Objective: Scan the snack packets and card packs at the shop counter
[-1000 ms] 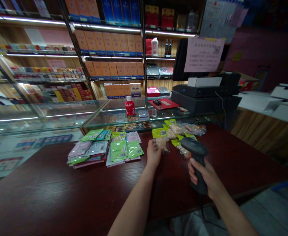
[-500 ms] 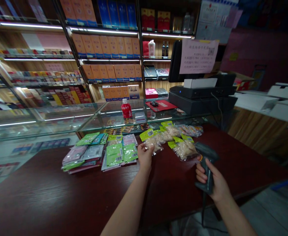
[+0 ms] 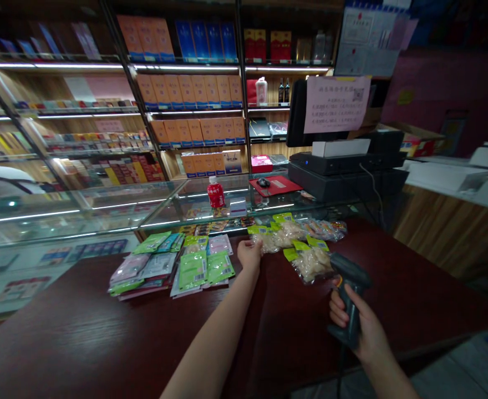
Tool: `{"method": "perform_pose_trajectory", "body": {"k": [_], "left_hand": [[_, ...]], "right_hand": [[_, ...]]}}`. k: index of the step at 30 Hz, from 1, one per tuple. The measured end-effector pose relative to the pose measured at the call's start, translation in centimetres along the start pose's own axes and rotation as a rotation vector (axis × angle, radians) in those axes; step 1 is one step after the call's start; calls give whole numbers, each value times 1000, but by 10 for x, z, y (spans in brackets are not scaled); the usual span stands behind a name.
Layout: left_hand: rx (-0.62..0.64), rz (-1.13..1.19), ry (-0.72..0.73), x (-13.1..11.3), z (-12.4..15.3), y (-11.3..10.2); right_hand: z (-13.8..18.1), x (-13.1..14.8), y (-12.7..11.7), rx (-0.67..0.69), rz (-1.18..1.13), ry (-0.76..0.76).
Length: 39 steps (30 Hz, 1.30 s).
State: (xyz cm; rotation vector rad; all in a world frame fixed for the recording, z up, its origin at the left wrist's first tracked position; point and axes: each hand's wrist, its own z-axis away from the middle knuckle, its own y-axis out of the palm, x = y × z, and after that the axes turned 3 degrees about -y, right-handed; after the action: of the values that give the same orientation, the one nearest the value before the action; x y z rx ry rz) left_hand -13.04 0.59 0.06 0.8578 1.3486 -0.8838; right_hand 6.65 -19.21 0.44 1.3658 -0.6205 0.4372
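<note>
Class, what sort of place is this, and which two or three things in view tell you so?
Most likely a small shop: rows of orange boxes stand on lit shelves, a glass case stands in front of them, and the right hand holds what looks like a barcode scanner.

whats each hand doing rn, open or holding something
Left hand: fingers at a green-topped bag's edge; can't tell whether it's gripped.
Right hand: closed around the handheld scanner.

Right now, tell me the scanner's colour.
The scanner is dark grey, nearly black, seen best in the head view.
</note>
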Motion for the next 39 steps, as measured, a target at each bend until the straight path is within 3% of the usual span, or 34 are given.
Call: {"method": "perform_pose_trajectory", "body": {"k": [5,12,20,25,32,36,39], "left_hand": [[141,-24,63,-5,-8,5],[82,-505,331,-6,2,-5],[49,-587,370,-7,13,-8],[34,-888,430,-32,7,-42],[-184,-1222,411,-69,-20,-116],[-226,-1337,344,-70,-41,-142],[-179,-1398,297,-64,-54,-150]], "right_hand": [[0,1,2,-18,-14,14],[2,2,4,-17,16,9],[3,4,2,5,58,11],[4,3,-1,2,22,37],[7,2,-1,-49,-36,63],[6,1,-3,-40,-39,63],[6,1,-4,-21,-40,64]]}}
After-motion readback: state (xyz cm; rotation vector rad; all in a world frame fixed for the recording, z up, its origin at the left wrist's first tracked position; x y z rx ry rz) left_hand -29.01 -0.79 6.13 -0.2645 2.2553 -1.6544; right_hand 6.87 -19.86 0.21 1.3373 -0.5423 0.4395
